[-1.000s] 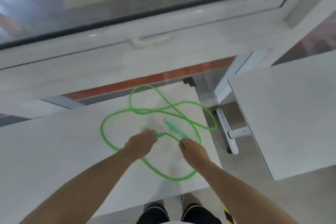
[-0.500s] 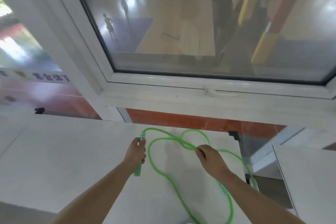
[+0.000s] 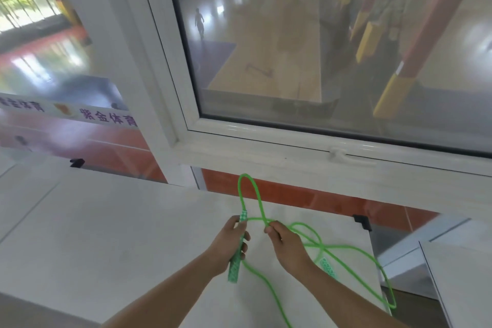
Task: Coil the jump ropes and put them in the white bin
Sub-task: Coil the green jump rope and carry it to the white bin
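Observation:
A bright green jump rope (image 3: 354, 250) lies in loose loops on a white table (image 3: 106, 221). My left hand (image 3: 229, 242) grips one green patterned handle (image 3: 235, 266), held upright. From its top the rope rises in a narrow loop (image 3: 246, 181) and comes down to my right hand (image 3: 286, 246), which pinches the cord between thumb and fingers. The second handle (image 3: 328, 269) lies on the table just right of my right wrist. More rope trails toward the table's near right edge. No white bin is in view.
A large window with a white frame (image 3: 266, 146) and a latch (image 3: 338, 154) runs behind the table, overlooking a gym floor. A second white tabletop (image 3: 463, 282) stands at the right across a gap. A black corner clip (image 3: 360, 220) sits at the table's far right corner.
The two hands have come closer together, and the rope between them has drawn up into a narrow upright loop. The view has tilted up toward the window.

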Tool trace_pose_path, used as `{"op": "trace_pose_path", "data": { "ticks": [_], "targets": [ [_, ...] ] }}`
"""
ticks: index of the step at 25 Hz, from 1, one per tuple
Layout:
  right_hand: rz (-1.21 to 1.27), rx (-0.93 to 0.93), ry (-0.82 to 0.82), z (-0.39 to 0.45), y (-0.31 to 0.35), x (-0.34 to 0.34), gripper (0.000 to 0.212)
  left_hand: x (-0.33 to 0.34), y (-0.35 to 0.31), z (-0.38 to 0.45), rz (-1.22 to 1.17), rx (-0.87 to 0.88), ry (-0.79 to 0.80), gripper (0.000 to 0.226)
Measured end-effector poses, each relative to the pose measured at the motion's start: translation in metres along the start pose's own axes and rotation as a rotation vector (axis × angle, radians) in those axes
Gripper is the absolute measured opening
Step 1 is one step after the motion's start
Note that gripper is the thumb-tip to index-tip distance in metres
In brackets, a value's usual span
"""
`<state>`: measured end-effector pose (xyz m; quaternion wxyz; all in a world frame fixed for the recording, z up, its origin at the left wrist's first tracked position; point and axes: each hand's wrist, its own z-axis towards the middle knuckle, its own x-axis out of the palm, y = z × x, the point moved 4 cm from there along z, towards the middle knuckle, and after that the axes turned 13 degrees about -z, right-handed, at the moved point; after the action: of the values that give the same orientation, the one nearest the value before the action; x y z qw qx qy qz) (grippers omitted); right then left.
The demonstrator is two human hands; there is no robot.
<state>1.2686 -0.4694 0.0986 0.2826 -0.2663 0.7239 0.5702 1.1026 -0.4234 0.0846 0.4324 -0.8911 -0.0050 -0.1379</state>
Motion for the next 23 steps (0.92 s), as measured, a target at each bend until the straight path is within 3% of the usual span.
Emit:
{"op": "trace_pose_path", "data": {
  "ticks": [7, 13, 19, 23],
  "targets": [
    [-0.002, 0.118, 0.055, 0.007, 0.025, 0.011, 0.037, 0.019, 0.011, -0.013, -0.164, -0.088, 0.102, 0.019],
    [0.060, 0.100, 0.121, 0.004, 0.032, 0.014, 0.034, 0.015, 0.009, -0.010, -0.116, -0.006, 0.111, 0.026],
    [0.030, 0.069, 0.190, 0.000, 0.021, 0.019, 0.031, 0.005, 0.004, 0.001, -0.191, -0.008, -0.038, 0.034],
    [-0.042, 0.062, 0.257, -0.005, -0.007, 0.016, 0.025, -0.031, -0.017, 0.021, -0.386, 0.018, -0.225, 0.020]
  ]
}}
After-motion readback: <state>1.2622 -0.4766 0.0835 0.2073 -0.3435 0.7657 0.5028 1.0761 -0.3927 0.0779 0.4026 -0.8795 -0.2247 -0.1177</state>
